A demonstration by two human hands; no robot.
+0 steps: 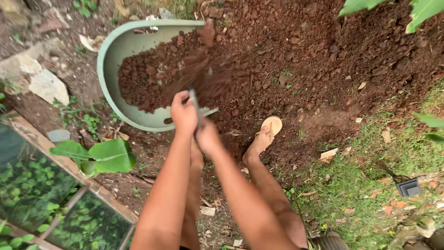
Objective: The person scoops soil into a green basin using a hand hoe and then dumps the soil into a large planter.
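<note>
Right now both your hands clench one thin tool handle (195,107): your left hand (183,113) higher on it, your right hand (206,136) just below, touching it. Keep that stacked grip firm and the stroke short, so the blurred working end (199,74) beyond your hands stays over the pale green tub (108,55). Red soil (143,74) half fills it; the loose mound (323,51) lies beyond and to the right.

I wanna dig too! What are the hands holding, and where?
Both hands, left and right, grip a tool's thin handle; its blurred end is over the tub.
</note>
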